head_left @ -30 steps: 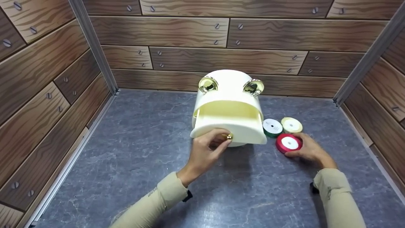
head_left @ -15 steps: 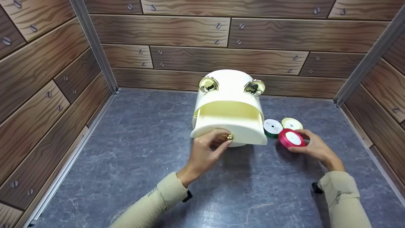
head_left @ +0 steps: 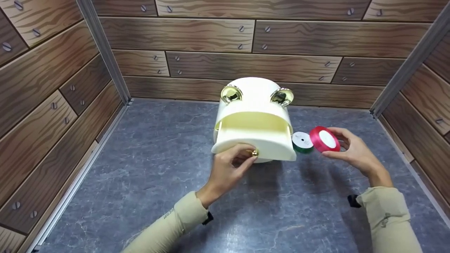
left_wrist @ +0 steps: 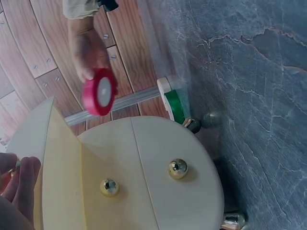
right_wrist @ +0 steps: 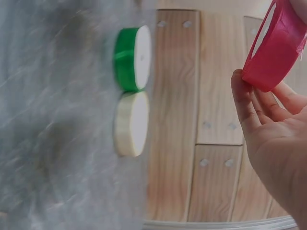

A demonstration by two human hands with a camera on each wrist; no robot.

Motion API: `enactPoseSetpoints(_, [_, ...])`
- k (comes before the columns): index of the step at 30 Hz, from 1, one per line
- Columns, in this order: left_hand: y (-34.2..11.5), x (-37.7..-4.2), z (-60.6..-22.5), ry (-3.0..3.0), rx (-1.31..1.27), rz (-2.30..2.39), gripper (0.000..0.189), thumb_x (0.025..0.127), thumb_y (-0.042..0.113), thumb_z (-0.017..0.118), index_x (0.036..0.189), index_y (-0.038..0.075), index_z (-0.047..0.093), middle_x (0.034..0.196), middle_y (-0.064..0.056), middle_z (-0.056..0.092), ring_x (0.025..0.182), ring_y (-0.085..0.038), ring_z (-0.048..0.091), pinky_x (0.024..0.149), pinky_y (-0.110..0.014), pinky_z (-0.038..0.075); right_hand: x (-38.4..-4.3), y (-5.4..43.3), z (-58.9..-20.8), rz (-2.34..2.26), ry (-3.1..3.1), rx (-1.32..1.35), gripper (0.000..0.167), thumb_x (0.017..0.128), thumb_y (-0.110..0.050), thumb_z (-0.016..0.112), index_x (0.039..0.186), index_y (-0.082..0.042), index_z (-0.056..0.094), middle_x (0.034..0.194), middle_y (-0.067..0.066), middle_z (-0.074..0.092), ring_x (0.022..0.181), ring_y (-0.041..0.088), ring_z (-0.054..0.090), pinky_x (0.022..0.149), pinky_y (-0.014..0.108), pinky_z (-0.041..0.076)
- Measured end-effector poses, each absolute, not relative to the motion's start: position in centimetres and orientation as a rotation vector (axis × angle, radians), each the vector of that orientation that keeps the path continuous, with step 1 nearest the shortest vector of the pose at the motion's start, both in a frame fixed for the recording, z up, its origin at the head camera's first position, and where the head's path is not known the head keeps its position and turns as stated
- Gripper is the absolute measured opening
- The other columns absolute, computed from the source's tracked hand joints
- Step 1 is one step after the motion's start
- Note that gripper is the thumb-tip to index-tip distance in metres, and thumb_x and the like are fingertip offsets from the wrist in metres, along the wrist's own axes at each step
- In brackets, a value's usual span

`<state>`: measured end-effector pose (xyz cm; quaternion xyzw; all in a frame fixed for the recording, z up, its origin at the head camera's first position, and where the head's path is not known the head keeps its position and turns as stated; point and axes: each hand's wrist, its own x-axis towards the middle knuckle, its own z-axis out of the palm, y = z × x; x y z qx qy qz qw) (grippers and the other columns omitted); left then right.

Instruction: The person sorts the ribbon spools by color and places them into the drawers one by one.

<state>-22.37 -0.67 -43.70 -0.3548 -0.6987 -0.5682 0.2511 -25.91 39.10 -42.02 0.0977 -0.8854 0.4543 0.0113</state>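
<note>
My left hand [head_left: 226,170] pinches the small gold knob [head_left: 255,152] of a cream drawer [head_left: 274,150]. The drawer stands pulled out of a rounded white box [head_left: 255,86], and its yellowish inside shows. Raised off the table, a red ribbon spool [head_left: 317,140] is held by my right hand [head_left: 357,153] between thumb and fingers, tilted, right of the drawer. Below it on the table lies a green ribbon spool [head_left: 302,142]. A cream ribbon spool [right_wrist: 125,125] touches the green one in the right wrist view; the red spool hides it in the head view.
Two shiny gold ear-like pieces [head_left: 231,93] top the box. Lower down its front are more gold knobs [left_wrist: 178,168], seen in the left wrist view. Wood-patterned walls [head_left: 211,35] enclose the grey marbled table [head_left: 158,147] at the back and sides.
My right hand has lifted the red ribbon spool off the table and moved it up and slightly away, tilting it. My left hand stays on the knob, and the drawer has not moved.
</note>
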Motion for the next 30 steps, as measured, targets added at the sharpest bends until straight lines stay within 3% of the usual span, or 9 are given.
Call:
enactPoseSetpoints(15, [-0.7, -22.6, -43.5, -1.891, -0.963, -1.533, 0.017, 0.095, 0.012, 0.076, 0.111, 0.005, 0.074, 0.095, -0.007, 0.078, 0.08, -0.016, 0.076, 0.069, -0.022, 0.064, -24.7, 35.2, -37.7, 1.437, -2.625, 0.492, 0.079, 0.083, -0.006, 0.086, 0.151, -0.009, 0.046, 0.138, 0.002, 0.055, 0.121, 0.005, 0.058, 0.094, 0.01, 0.052])
enactPoseSetpoints(21, [-0.7, -22.4, -43.5, -1.905, -0.959, -1.536, 0.016, 0.096, 0.012, 0.075, 0.11, 0.004, 0.074, 0.094, -0.006, 0.078, 0.08, -0.013, 0.076, 0.069, -0.021, 0.064, -24.3, 33.8, -37.0, 1.478, -2.582, 0.587, 0.077, 0.082, -0.003, 0.085, 0.15, -0.006, 0.047, 0.134, 0.003, 0.058, 0.112, 0.012, 0.064, 0.087, 0.016, 0.058])
enactPoseSetpoints(30, [-0.7, -22.5, -43.5, -1.916, -0.967, -1.533, 0.016, 0.097, 0.012, 0.074, 0.111, 0.004, 0.073, 0.095, -0.006, 0.078, 0.081, -0.012, 0.075, 0.069, -0.021, 0.064, -24.3, 32.1, -36.5, 1.467, -2.566, 0.654, 0.077, 0.08, -0.002, 0.087, 0.148, -0.008, 0.05, 0.135, 0.006, 0.059, 0.112, 0.013, 0.064, 0.09, 0.015, 0.056])
